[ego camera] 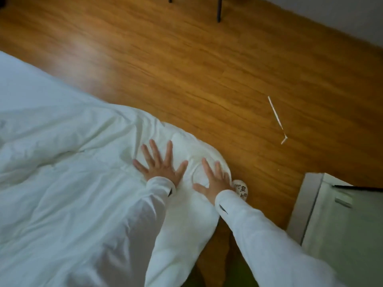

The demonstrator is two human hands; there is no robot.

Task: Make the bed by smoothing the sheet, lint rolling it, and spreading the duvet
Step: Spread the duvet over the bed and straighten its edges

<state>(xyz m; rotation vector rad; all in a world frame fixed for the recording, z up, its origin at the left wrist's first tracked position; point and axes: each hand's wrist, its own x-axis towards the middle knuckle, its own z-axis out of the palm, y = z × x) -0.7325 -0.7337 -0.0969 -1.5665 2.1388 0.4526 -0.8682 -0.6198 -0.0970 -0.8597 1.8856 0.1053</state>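
Both hands flat, fingers spread, gripping nothing: left hand [160,165] and right hand [214,179] press the duvet [68,183] corner at the bed's edge. The corner overhangs the floor [186,69]. Risk: an outward push slides it off. Creases to the left remain unsmoothed.
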